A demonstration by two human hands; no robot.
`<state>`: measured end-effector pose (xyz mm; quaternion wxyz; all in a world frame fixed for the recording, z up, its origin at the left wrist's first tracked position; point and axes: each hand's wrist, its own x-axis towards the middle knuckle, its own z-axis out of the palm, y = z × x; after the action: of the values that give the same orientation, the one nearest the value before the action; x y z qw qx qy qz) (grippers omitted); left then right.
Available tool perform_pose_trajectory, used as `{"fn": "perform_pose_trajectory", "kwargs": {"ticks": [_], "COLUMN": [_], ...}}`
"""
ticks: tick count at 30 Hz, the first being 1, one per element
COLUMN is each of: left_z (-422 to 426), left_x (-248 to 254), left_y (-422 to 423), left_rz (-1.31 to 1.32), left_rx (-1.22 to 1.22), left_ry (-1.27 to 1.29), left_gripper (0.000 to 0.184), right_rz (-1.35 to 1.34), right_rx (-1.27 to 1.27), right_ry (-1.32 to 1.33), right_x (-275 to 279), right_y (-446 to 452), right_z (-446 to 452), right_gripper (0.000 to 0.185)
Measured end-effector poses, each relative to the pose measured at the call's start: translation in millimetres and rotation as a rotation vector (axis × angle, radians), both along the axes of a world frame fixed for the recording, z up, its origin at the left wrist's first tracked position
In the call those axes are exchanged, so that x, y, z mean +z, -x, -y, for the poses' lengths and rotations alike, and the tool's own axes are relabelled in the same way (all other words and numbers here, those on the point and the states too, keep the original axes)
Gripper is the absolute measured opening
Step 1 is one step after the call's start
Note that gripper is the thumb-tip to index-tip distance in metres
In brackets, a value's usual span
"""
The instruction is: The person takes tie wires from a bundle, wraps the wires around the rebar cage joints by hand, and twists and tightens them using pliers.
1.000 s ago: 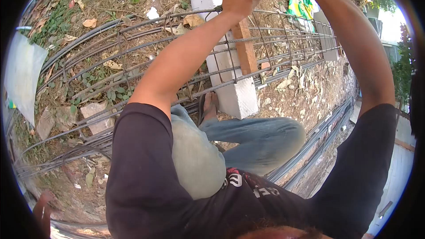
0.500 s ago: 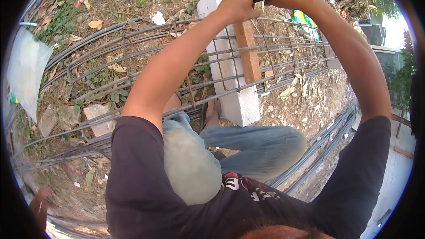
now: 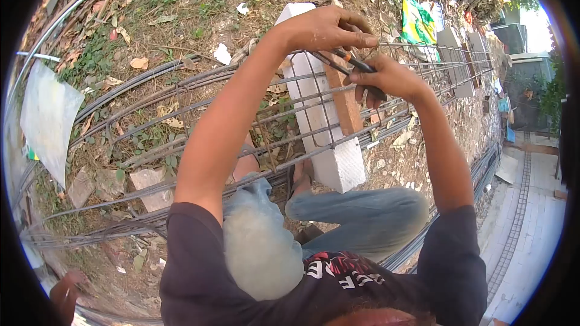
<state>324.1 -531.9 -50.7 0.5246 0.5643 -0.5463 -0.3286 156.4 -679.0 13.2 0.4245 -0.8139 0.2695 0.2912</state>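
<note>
My right hand [image 3: 389, 78] grips a pair of pliers [image 3: 361, 65] with dark handles and a touch of orange near the joint. Its jaws point up and left, close to the top bar of a rebar cage [image 3: 386, 99]. Just above the pliers is my left hand [image 3: 329, 29], palm down, with its fingers bent but apart; nothing shows in them. The cage lies across a long white block [image 3: 347, 166], and a reddish-brown wooden piece [image 3: 343, 99] stands beside that block among the bars.
Loose rebar [image 3: 96, 235] runs along the ground on my left. A pale sheet [image 3: 51, 115] and flat stone pieces [image 3: 151, 187] lie there too. More blocks [image 3: 459, 72] support the cage at the far right, near a green-yellow bag [image 3: 418, 21]. Someone's limb [image 3: 65, 293] shows at lower left.
My hands, earlier close together at the cage's far side, have separated. The right hand came down and nearer with the pliers; the left let go of them. The view turned slightly right.
</note>
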Motion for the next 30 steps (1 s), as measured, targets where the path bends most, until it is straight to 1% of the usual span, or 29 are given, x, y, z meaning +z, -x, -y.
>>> {"fn": "perform_pose_trajectory", "kwargs": {"ticks": [1,2,3,5,6,7,9,10,12,13,15,16,17,18,19,20,21,22,23,24,25,26,28,29,30], "left_z": [-5.8,-9.1,-12.4,-17.6,-21.1,-22.1,-24.0,-24.4,-28.6,-30.4,-74.5,-89.0,-106.3,-130.3,-160.4,-200.9,-217.1,-233.5,-266.2,-295.7,-322.5,-335.3,-365.9,-380.2,-401.8], "left_x": [10.6,20.1,27.5,37.3,38.5,39.3,39.9,36.2,24.4,18.6,27.0,32.6,36.7,37.3,43.7,39.4,49.1,61.2,71.0,72.3,72.7,74.7,64.6,56.1,43.9], "left_y": [4.4,11.6,19.3,36.2,45.0,51.4,62.0,63.9,42.6,29.8,-17.2,-17.7,-17.2,-34.3,-37.7,-53.8,-46.7,-34.2,-21.8,-10.3,8.4,34.2,87.6,113.1,142.8], "left_rz": [-0.01,0.09,0.106,0.137,0.155,0.151,0.149,0.078,0.059,0.048,-0.213,-0.366,-0.514,-0.594,-0.51,-0.509,-0.441,-0.376,-0.339,-0.31,-0.351,-0.333,-0.331,-0.331,-0.332], "left_rx": [0.004,-0.083,-0.159,-0.321,-0.341,-0.311,-0.213,-0.097,0.182,0.312,0.568,0.726,0.886,1.092,1.209,1.273,1.326,1.374,1.317,1.322,1.237,1.347,1.501,1.594,1.704], "left_ry": [0.03,0.068,0.032,-0.044,0.004,-0.016,-0.071,-0.133,-0.064,-0.025,-0.073,0.154,0.387,0.496,0.667,0.802,0.823,0.845,0.819,0.835,0.837,0.79,0.672,0.571,0.462], "left_gripper": [0.064,0.057,0.055,0.052,0.038,0.038,0.038,0.037,0.036,0.036,0.028,0.028,0.029,0.03,0.029,0.026,0.028,0.031,0.029,0.031,0.033,0.034,0.034,0.034,0.035], "right_rz": [0.041,0.067,0.089,0.13,0.111,0.14,0.145,0.194,0.289,0.285,0.273,0.175,0.201,0.227,0.252,0.337,0.347,0.359,0.372,0.476,0.576,0.674,0.71,0.703,0.624], "right_rx": [-0.043,-0.092,-0.142,-0.217,-0.233,-0.267,-0.342,-0.301,-0.238,-0.225,-0.201,-0.194,-0.216,-0.23,-0.246,-0.298,-0.302,-0.231,-0.162,-0.136,-0.112,-0.086,0.16,0.189,0.202], "right_ry": [-0.068,-0.181,-0.295,-0.379,-0.518,-0.632,-0.771,-0.723,-0.61,-0.675,-0.799,-0.86,-0.857,-0.856,-0.859,-0.786,-0.571,-0.343,-0.11,0.086,0.282,0.475,0.806,0.767,0.672], "right_x": [-7.2,-18.0,-26.9,-35.0,-36.7,-43.4,-43.6,-49.7,-60.4,-61.0,-58.8,-56.5,-54.4,-53.0,-53.3,-61.5,-64.1,-64.8,-63.9,-68.2,-77.8,-82.6,-84.2,-79.5,-76.7], "right_y": [14.7,29.5,44.2,70.1,78.2,88.7,98.0,101.3,111.5,114.3,118.8,121.6,124.3,125.5,126.4,128.9,127.5,122.4,117.7,115.9,116.1,116.1,119.6,120.9,120.4], "right_z": [-17.8,-31.7,-45.9,-78.2,-90.4,-100.7,-119.8,-129.7,-143.6,-145.6,-145.5,-140.6,-139.8,-140.8,-143.9,-148.7,-151.0,-150.8,-150.6,-152.5,-156.4,-161.4,-160.4,-159.1,-154.3], "right_gripper": [0.031,0.031,0.03,0.032,0.035,0.038,0.04,0.042,0.049,0.05,0.053,0.054,0.048,0.043,0.039,0.039,0.042,0.045,0.048,0.049,0.05,0.05,0.049,0.043,0.039]}}
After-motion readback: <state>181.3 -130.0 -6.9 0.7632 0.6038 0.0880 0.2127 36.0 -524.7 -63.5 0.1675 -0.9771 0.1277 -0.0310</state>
